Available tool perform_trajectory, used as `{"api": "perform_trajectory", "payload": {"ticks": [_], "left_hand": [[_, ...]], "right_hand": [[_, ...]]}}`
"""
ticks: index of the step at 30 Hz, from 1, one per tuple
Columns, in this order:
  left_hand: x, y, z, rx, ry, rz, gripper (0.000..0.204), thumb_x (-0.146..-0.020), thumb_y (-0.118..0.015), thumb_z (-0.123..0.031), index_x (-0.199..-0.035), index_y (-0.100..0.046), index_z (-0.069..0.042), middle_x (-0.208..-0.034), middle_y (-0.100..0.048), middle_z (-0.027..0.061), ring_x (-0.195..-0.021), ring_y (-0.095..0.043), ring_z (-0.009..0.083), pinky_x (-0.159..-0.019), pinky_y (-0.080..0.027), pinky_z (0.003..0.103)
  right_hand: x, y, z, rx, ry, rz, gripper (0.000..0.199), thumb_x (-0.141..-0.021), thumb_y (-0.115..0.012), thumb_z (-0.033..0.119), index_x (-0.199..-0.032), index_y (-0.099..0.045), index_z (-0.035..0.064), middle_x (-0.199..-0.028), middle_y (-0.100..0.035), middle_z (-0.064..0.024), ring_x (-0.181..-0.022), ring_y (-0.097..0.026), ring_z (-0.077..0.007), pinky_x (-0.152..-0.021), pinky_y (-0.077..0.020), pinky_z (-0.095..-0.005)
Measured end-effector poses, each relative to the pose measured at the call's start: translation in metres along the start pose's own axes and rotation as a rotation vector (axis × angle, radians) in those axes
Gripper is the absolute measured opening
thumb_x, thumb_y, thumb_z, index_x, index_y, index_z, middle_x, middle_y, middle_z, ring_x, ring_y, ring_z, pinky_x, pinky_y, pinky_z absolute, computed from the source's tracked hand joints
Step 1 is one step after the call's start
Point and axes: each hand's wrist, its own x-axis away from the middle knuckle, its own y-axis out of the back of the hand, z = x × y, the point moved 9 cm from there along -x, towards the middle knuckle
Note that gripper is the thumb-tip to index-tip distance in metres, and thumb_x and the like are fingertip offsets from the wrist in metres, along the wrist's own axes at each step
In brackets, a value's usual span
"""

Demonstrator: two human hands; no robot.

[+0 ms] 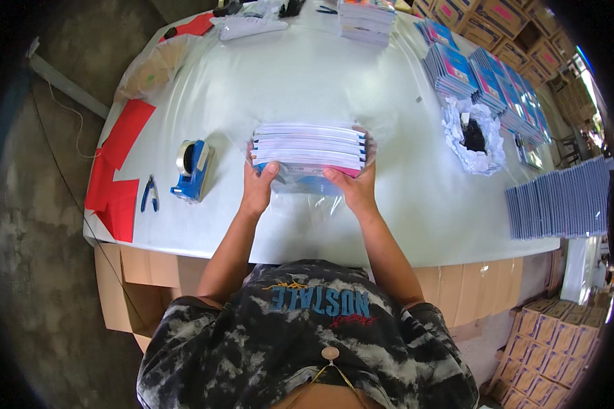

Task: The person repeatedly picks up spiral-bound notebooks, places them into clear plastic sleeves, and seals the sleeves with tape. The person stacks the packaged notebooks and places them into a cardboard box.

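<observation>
A stack of notebooks [310,146] with white page edges and a blue and pink cover is held up in front of me over the white table. Clear plastic wrap [331,202] surrounds it, with loose film spreading past its sides and near edge. My left hand [257,187] grips the left end, thumb on the near face. On the right end my right hand [355,185] closes the same way. The fingers of both hands are mostly hidden behind the stack.
Left of the stack are a blue tape dispenser [194,172], blue-handled nippers [150,194] and red sheets [121,204]. Notebook piles [450,71], a crumpled plastic bag [494,162] and a row of spiral notebooks [559,199] line the right side. Another notebook stack [366,31] stands at the far edge.
</observation>
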Motion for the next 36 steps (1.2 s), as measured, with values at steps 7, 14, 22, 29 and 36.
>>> {"api": "perform_trajectory", "payload": {"ticks": [7, 14, 22, 29, 36], "left_hand": [[0.007, -0.002, -0.027, -0.353, -0.117, -0.22, 0.053, -0.092, -0.049, -0.023, -0.134, -0.033, 0.004, -0.127, -0.047, 0.0182, -0.114, -0.047, 0.0247, -0.096, -0.036, 0.034], [0.031, -0.034, -0.052, -1.089, -0.42, -0.263, 0.028, -0.089, -0.055, -0.019, -0.115, -0.062, -0.011, -0.129, -0.051, 0.0111, -0.125, -0.039, 0.0291, -0.106, -0.024, 0.044], [0.011, -0.076, -0.061, -0.939, -0.328, 0.118, 0.071, -0.091, -0.039, -0.049, -0.138, -0.025, 0.003, -0.132, -0.044, 0.0219, -0.127, -0.036, 0.0369, -0.107, -0.015, 0.051], [-0.03, -0.045, -0.088, -0.109, 0.045, 0.043, 0.085, -0.088, -0.051, -0.047, -0.142, -0.008, 0.002, -0.138, -0.033, 0.0294, -0.131, -0.031, 0.0343, -0.106, -0.025, 0.043], [-0.102, -0.05, -0.058, -0.812, 0.049, 0.35, 0.04, -0.085, -0.06, -0.025, -0.119, -0.056, -0.003, -0.116, -0.06, 0.014, -0.106, -0.057, 0.0201, -0.09, -0.043, 0.031]], "right_hand": [[-0.006, 0.008, -0.019, 0.277, -0.103, -0.316, 0.057, -0.076, -0.072, 0.014, -0.122, -0.043, -0.0005, -0.111, -0.052, -0.0106, -0.102, -0.054, -0.0188, -0.089, -0.0429, -0.0314], [-0.01, 0.015, -0.027, 0.447, -0.171, -0.417, 0.053, -0.084, -0.063, 0.02, -0.127, -0.044, -0.0023, -0.118, -0.05, -0.0167, -0.104, -0.049, -0.023, -0.091, -0.0392, -0.0336], [0.013, -0.053, 0.014, 1.354, 0.245, 0.1, 0.053, -0.085, -0.058, 0.025, -0.132, -0.043, 0.0054, -0.124, -0.049, -0.0117, -0.119, -0.041, -0.0251, -0.102, -0.0269, -0.036], [0.01, -0.061, 0.015, 1.285, 0.44, 0.223, 0.041, -0.082, -0.051, 0.01, -0.123, -0.053, 0.0083, -0.122, -0.055, -0.0047, -0.115, -0.048, -0.0206, -0.099, -0.0324, -0.0361], [0.009, -0.063, 0.021, 1.263, 0.479, 0.212, 0.033, -0.081, -0.052, 0.008, -0.113, -0.059, 0.0107, -0.117, -0.056, -0.0026, -0.113, -0.05, -0.0192, -0.094, -0.036, -0.0362]]}}
